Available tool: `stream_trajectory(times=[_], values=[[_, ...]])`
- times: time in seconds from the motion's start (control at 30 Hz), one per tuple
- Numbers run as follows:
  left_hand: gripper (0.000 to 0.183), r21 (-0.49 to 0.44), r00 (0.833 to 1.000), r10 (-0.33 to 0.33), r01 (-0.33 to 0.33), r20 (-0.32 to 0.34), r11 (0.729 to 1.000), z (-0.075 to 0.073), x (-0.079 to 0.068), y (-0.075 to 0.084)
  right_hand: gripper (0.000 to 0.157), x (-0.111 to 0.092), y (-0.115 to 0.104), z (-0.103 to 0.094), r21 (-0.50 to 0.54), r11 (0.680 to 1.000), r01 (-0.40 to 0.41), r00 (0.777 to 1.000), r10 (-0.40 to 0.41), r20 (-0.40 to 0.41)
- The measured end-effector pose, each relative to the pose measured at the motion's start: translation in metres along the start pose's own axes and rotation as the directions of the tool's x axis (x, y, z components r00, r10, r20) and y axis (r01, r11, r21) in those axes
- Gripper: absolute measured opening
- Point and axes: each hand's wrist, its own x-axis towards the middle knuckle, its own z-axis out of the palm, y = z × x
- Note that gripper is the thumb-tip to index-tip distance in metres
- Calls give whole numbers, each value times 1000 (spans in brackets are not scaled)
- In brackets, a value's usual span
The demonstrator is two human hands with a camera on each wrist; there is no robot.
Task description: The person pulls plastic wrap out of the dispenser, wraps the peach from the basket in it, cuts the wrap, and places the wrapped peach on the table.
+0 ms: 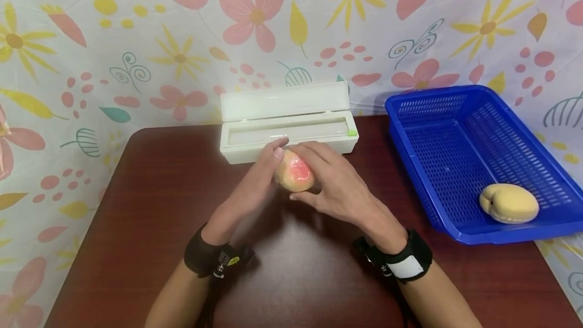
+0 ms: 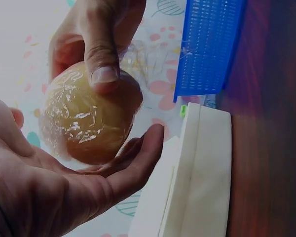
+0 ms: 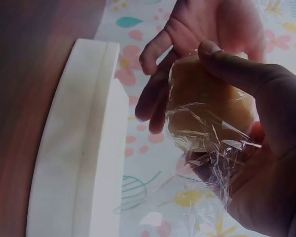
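A peach [image 1: 295,171], yellow with a pink blush, is wrapped in shiny clear plastic film. My right hand [image 1: 339,181] grips it; in the right wrist view its thumb [image 3: 232,66] lies across the fruit. Loose crumpled film [image 3: 219,163] trails from the peach on the right palm's side. My left hand [image 1: 255,178] is at the fruit's other side, its fingers [image 2: 138,168] extended and loosely bent beside the peach in the left wrist view. Whether the left palm touches the film I cannot tell. Behind the hands stands a white cling film dispenser [image 1: 237,155], its lid raised.
A green slider [image 1: 352,132] sits at the dispenser's right end. On the right, a blue plastic basket [image 1: 410,176] holds a yellow fruit-shaped item [image 1: 512,204]. The brown table [image 1: 155,206] meets a flower-patterned sheet [image 1: 182,24] at the back.
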Motion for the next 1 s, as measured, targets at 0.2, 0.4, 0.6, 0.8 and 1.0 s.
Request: stream_trajectory(times=[0.2, 0.4, 0.6, 0.8, 1.0], values=[[52, 84, 1000, 16, -17, 15, 996, 6, -1, 5, 85, -1, 1, 1, -34, 999, 8, 1000, -7, 14], [41, 122, 999, 41, -42, 11, 992, 13, -6, 24, 88, -1, 1, 2, -47, 999, 8, 1000, -7, 16], [40, 139, 999, 43, -38, -31, 989, 15, -5, 18, 87, 0, 2, 3, -59, 998, 16, 1000, -16, 9], [40, 158, 996, 42, -29, -76, 987, 9, 3, -7, 88, 1, 4, 2, -57, 998, 13, 1000, -12, 7], [37, 130, 994, 48, -35, -102, 991, 0, 4, -6, 95, -2, 10, -6, -52, 998, -38, 999, 37, -25]])
